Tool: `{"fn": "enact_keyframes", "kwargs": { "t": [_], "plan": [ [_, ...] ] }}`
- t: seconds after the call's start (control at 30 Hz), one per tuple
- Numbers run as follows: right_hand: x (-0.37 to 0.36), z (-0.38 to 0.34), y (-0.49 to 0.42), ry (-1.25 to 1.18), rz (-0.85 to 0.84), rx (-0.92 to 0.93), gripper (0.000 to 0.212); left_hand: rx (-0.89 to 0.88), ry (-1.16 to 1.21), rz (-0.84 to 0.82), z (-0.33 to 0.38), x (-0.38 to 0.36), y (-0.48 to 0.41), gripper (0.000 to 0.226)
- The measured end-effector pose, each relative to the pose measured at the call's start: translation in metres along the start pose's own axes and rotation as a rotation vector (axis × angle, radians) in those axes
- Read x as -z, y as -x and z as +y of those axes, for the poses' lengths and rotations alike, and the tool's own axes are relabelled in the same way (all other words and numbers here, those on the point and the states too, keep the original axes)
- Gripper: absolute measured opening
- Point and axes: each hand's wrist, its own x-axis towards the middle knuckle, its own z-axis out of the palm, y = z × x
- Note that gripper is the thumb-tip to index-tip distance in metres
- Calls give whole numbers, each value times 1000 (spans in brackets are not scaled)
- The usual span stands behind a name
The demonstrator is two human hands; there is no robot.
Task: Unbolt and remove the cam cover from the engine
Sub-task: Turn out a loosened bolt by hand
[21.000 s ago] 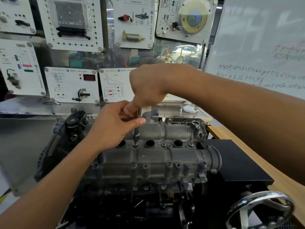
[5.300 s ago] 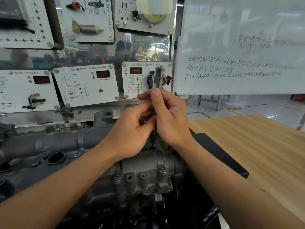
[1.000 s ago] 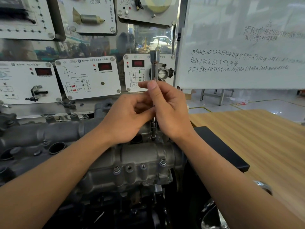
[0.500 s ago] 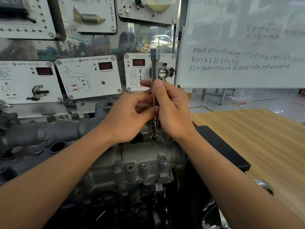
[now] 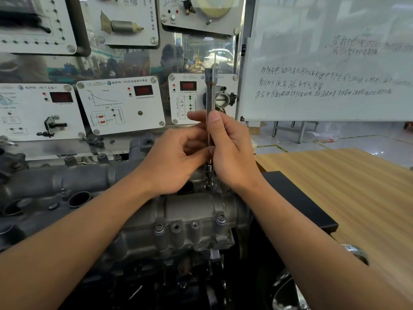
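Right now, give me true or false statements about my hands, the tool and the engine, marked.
The left hand and the right hand both hold the upright extension bar. True.
A ratchet handle sits on the bar's top end. False: the top end is bare.
The bar's lower end meets a front-row bolt. False: it goes down behind the cam cover's front ridge.
A whiteboard with handwriting stands at the right. True.

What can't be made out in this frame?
Head view:
1. Bolt head under the extension bar: covered by the socket.
2. Cam cover, left end: cut off by the frame edge.
3. Whiteboard handwriting: too blurred to read.
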Motion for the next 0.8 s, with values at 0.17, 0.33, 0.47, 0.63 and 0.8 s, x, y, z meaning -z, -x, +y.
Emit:
{"fn": "enact_keyframes", "kwargs": {
  "t": [0.17,0.33,0.47,0.63,0.8],
  "plan": [
    [1,0,-1,-12,31,50,19,2,-72,112,-2,-3,-3,25],
    [2,0,0,0,102,64,3,5,-78,65,-3,-1,-2,34],
    [4,-4,-1,46,70,46,14,54,28,-75,0,2,3,28],
    [9,-17,-2,50,-3,-7,21,92,70,-70,6,5,3,25],
    [10,-43,-10,-35,-11,6,11,41,114,-58,18,6,2,23]
  ]
}}
